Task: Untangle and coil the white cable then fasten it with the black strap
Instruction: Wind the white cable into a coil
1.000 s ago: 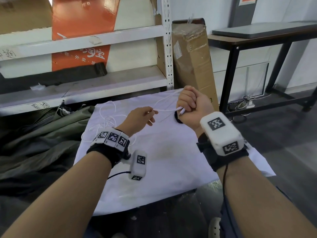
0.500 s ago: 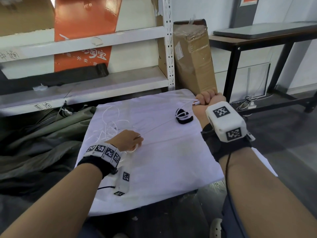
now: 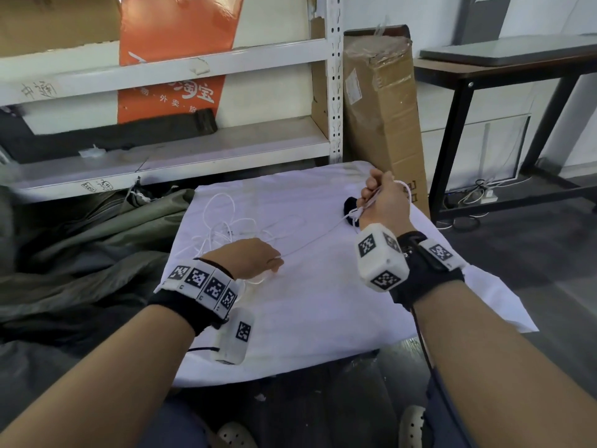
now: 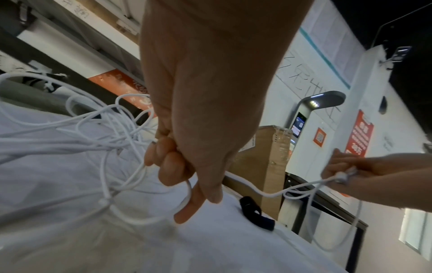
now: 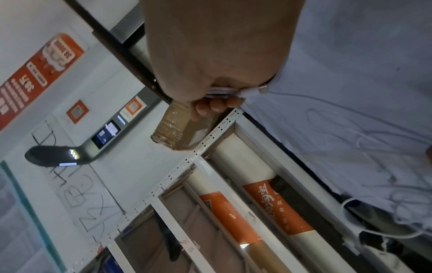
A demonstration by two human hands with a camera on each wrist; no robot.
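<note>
A thin white cable (image 3: 226,227) lies in a loose tangle at the back left of the white cloth (image 3: 323,302). One strand runs taut from my left hand (image 3: 255,260) up to my right hand (image 3: 381,195). My left hand (image 4: 187,175) sits low on the cloth, its fingers curled round the cable (image 4: 81,125). My right hand (image 5: 217,97) is raised at the cloth's right side, gripping a small bundle of cable loops with the plug end (image 5: 254,90) sticking out. The black strap (image 3: 350,211) lies on the cloth just left of my right hand, partly hidden; it also shows as black strap (image 4: 254,212).
A metal shelf rack (image 3: 334,92) stands behind the cloth, a taped cardboard box (image 3: 384,118) leans at its right. A black-framed table (image 3: 484,101) is at far right. Dark green fabric (image 3: 80,253) is heaped to the left.
My hands pulled apart from the middle: the left went down and left onto the cloth, the right went right and back. The cable between them is now stretched taut.
</note>
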